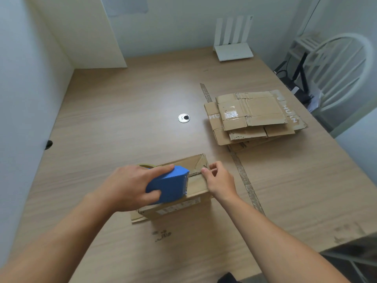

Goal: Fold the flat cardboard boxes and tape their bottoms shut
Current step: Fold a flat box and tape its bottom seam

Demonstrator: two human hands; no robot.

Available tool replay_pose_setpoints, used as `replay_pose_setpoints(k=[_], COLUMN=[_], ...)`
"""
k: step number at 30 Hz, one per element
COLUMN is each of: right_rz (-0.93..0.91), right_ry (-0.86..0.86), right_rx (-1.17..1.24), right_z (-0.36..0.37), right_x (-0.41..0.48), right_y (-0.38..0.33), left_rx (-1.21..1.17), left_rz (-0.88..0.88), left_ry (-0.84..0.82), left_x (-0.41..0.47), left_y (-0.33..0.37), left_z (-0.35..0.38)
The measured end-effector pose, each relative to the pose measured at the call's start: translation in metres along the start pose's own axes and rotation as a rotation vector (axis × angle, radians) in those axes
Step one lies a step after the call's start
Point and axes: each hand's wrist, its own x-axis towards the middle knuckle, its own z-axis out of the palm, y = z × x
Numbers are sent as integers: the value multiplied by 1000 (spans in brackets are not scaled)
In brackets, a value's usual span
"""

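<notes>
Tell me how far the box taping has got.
Done: one box stands folded. In hand: the left hand holds the blue tape dispenser on its flap seam while the right hand pinches the box's right edge. Left: finishing this seam, then the stack of flat boxes, still unfolded.

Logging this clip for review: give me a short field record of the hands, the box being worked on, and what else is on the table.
left hand: grips blue tape dispenser, set on top of folded box
right hand: pinches at the folded box's right top edge; tape not discernible
folded box: stands on table, near the person
flat boxes: stacked on table, far right
other: white router at back, chair beside table
</notes>
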Motion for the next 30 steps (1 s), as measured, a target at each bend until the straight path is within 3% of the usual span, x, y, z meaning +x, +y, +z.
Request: replay_pose_setpoints(k=[5,14,26,28,30], right_rz=[-18,-82,-92,-135,-360], right_ry=[-1,47,37,125,301], right_rx=[78,73,-50,-172,-332], right_z=[3,11,9,10,11], right_x=[-4,-7,-5,-8,-16], right_y=[-1,4,-2,-5,-11], left_rx=[-5,-460,-722,-749,-789], left_rz=[-102,-255,-334,-344,-356], left_ry=[-83,-231,-320,-326,-328], left_x=[-11,-55,-67,-66,-68], left_y=[-23,-97,-118,-118,-116], left_z=[-19,-16,10,17,23])
